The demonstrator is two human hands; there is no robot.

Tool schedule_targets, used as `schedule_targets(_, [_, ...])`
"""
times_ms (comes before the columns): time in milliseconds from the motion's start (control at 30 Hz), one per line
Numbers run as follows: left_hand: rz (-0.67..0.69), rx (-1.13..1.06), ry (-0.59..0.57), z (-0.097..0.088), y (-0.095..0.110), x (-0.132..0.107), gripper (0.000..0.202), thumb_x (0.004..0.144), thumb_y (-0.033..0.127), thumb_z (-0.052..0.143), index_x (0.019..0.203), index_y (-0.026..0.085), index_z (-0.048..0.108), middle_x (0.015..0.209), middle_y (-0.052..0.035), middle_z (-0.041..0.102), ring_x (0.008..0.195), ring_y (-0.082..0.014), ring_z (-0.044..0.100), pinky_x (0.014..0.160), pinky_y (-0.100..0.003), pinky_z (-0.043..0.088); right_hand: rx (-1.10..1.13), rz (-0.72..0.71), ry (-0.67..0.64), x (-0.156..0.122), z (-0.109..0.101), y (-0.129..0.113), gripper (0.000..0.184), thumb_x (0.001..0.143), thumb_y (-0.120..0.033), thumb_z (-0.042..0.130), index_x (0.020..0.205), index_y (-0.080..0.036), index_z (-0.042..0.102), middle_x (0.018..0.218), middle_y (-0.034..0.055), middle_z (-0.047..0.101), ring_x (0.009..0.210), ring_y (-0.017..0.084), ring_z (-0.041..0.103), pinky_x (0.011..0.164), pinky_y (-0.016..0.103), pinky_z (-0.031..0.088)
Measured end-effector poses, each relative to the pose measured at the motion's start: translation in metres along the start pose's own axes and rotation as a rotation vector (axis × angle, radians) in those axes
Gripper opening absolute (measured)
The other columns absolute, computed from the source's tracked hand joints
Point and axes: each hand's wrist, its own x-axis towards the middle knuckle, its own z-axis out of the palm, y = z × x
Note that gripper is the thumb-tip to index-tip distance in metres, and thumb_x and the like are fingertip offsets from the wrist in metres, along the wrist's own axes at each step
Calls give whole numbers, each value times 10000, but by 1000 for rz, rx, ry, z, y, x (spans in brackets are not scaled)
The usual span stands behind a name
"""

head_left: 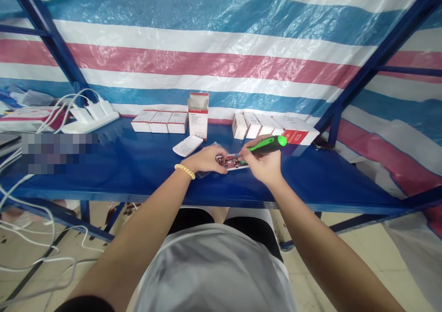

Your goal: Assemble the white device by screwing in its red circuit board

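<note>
In front of me a white housing with a red circuit board inside lies on the blue table. My left hand is closed on its left end, thumb at the near side and fingers at the far side. A green and black screwdriver is in my right hand, its handle slanting up to the right and its tip end down at the board. What the tip touches is too small to tell. Clear plastic film shows under my left hand. Just beyond it lies a white plastic cover.
An open upright detector box stands behind the cover. Small white boxes line the back left; several more, with a larger red-and-white box, stand back right. A power strip and white cables occupy the left side.
</note>
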Motion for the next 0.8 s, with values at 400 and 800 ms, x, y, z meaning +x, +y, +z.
schedule_targets(400, [6,-22,7,1,-2,1,297,644,390,767,862,211,676,913,-5,631,867,-199,583,754,-304,432,-86,-3,11,0,-2,-2,245,735,-343,707,821,-237,505,742,3,624,622,165,644,538,315,558])
schedule_targets(800, [-11,-34,-11,0,1,1,323,635,405,768,869,202,677,916,-6,630,849,-199,576,754,-305,438,-259,99,-53,22,5,-11,144,761,-300,648,767,-225,526,661,16,626,589,206,653,563,369,560])
